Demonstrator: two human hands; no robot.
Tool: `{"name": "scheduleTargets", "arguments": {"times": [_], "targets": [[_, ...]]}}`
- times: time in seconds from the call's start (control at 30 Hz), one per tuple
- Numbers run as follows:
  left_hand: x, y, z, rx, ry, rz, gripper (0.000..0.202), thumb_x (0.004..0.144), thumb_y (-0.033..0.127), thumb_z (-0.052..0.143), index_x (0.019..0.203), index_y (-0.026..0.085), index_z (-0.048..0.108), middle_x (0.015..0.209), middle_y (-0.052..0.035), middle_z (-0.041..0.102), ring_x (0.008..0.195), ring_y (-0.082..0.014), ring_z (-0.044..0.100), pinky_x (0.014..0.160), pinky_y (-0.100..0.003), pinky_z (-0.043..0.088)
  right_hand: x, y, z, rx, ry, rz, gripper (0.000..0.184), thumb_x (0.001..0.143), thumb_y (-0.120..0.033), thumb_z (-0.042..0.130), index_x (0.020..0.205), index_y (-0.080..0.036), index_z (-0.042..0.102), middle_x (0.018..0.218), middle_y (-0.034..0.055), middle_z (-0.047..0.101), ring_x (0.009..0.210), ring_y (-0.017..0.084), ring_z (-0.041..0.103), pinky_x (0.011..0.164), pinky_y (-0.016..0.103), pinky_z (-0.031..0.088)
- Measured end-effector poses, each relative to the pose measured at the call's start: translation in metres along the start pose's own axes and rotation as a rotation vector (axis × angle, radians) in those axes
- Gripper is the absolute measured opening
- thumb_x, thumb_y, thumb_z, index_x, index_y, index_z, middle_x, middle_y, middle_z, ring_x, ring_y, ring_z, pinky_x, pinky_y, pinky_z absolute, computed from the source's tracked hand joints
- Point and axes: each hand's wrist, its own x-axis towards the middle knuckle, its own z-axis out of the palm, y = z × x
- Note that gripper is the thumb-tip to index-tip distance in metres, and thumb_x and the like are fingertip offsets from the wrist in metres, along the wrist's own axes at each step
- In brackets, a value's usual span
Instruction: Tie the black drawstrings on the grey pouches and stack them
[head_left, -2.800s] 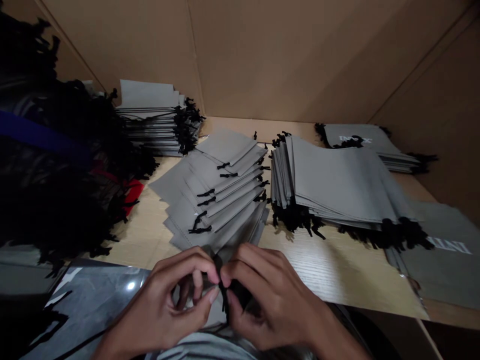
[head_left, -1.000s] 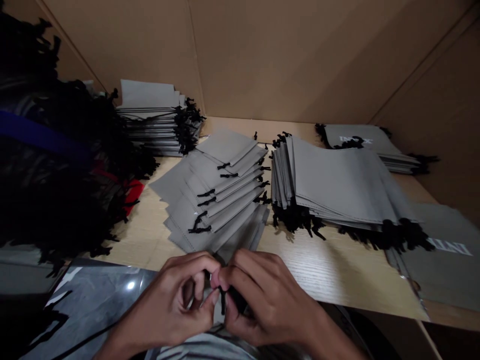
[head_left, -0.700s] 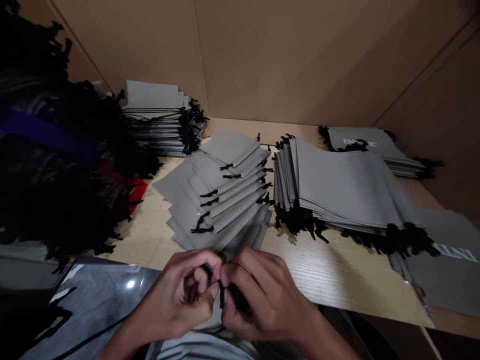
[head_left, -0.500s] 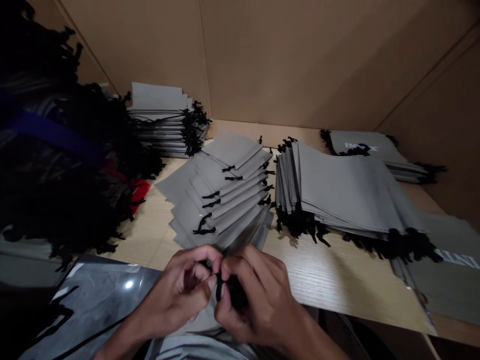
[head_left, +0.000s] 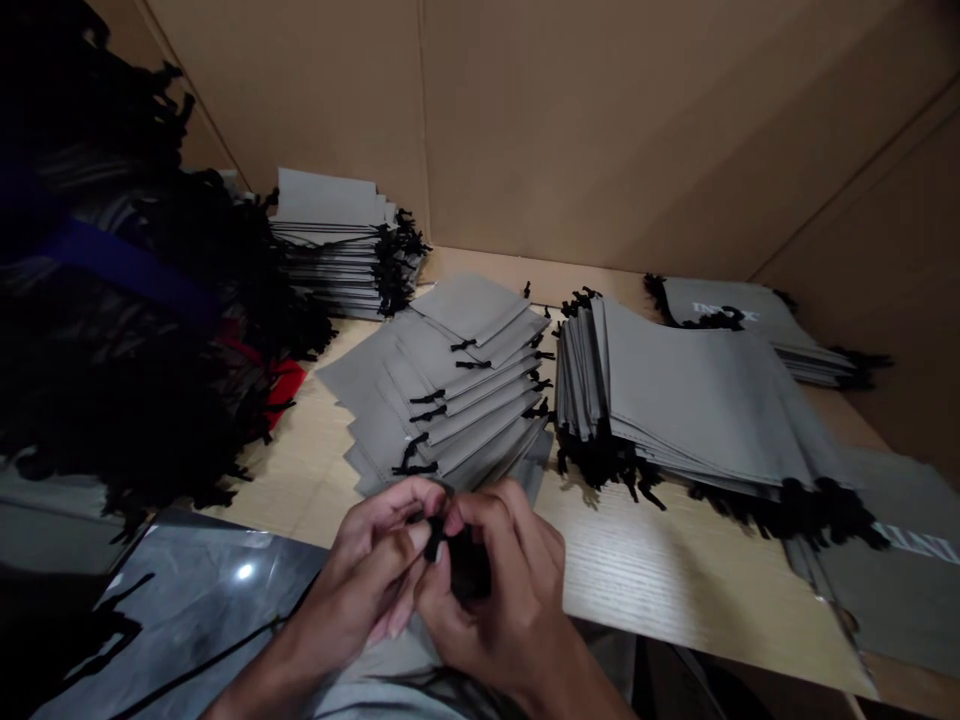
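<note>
My left hand (head_left: 379, 565) and my right hand (head_left: 499, 585) meet at the front edge of the table. Between their fingertips they pinch a black drawstring cord (head_left: 435, 540), the thumbs and forefingers nearly touching. Part of the cord is hidden behind the fingers. Just beyond my hands, a fanned pile of grey drawstring bags (head_left: 465, 400) lies on the table, short knotted black cord ends sticking out at its corners. Whether the pinched cord belongs to a bag below my hands, I cannot tell.
Grey bags stand stacked at the back left (head_left: 326, 200) and lie in a thick pile (head_left: 690, 390) to the right. A tall dark heap of corded bags (head_left: 127, 330) fills the left side. Cardboard walls (head_left: 600, 130) enclose the wooden table (head_left: 637, 560). A clear plastic sheet (head_left: 217, 590) lies front left.
My fingers have drawn closer together around the cord, and my left thumb now presses nearer to it. The view has shifted slightly, so the piles appear a little further right.
</note>
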Motion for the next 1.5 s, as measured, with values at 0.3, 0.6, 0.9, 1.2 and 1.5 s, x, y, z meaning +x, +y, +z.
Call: {"name": "scheduleTargets", "arguments": {"times": [0.3,0.6,0.9,1.2,1.5], "targets": [[-0.008,0.009,-0.016,0.353,-0.03,0.101,0.027,0.109,0.054,0.057,0.106,0.027,0.056,0.063,0.0112,0.048,0.042,-0.0057,0.031,0.038,-0.013,0.027,0.006,0.007,-0.023,-0.055,-0.225,-0.041,0.019,0.098,-0.016,0.063,0.117,-0.018,0.062,0.099,0.0076,0.071,0.088,0.021,0.071,0.07,0.031,0.058],[-0.02,0.022,-0.021,1.052,-0.001,0.528,0.024,0.097,0.006,0.057,0.105,0.029,0.055,0.093,0.0034,0.06,0.067,-0.0116,0.059,0.061,-0.02,0.05,0.015,0.019,-0.044,-0.114,-0.46,-0.191,0.021,0.113,-0.024,0.056,0.13,-0.018,0.067,0.125,0.0082,0.078,0.098,0.019,0.079,0.076,0.029,0.062],[-0.03,0.026,-0.036,0.984,0.06,0.604,0.028,0.099,0.004,0.058,0.087,0.026,0.046,0.09,0.0015,0.061,0.082,-0.0143,0.065,0.075,-0.024,0.051,0.001,0.025,-0.036,-0.003,-0.426,-0.167,0.016,0.11,-0.021,0.062,0.124,-0.017,0.068,0.111,0.0064,0.08,0.09,0.018,0.078,0.077,0.027,0.061],[-0.044,0.009,-0.032,0.979,0.162,0.483,0.038,0.099,0.024,0.077,0.131,0.032,0.06,0.104,0.0004,0.075,0.08,-0.0148,0.075,0.069,-0.019,0.063,-0.003,0.026,-0.033,-0.044,-0.398,-0.164,0.026,0.109,-0.018,0.061,0.135,-0.019,0.068,0.114,0.0085,0.078,0.094,0.02,0.078,0.077,0.028,0.062],[-0.044,0.002,-0.017,1.103,0.254,0.649,0.027,0.103,0.015,0.071,0.124,0.031,0.07,0.114,0.0014,0.081,0.103,-0.0155,0.081,0.097,-0.019,0.064,-0.003,0.021,-0.031,0.005,-0.393,-0.15,0.019,0.11,-0.016,0.059,0.126,-0.017,0.068,0.113,0.0087,0.079,0.094,0.019,0.078,0.076,0.027,0.061]]}}
